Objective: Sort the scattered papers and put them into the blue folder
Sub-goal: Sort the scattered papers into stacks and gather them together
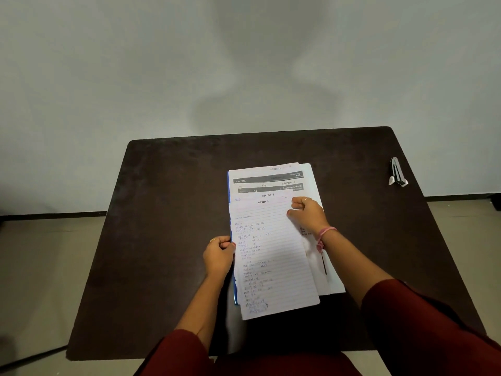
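White papers (273,248) gripped edgewise by both hands (219,255).

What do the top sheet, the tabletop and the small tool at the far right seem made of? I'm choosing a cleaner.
Top sheet: thin ruled paper, matte, with handwriting and a ragged left edge.
Tabletop: dark brown, dull and slightly mottled, probably laminate or painted board; no grain shows.
Small tool: looks like grey metal with pale ends, perhaps a stapler; too small to be sure.

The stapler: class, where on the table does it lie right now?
In the head view the stapler lies near the far right corner of the dark table, well apart from the stack of papers at the centre.
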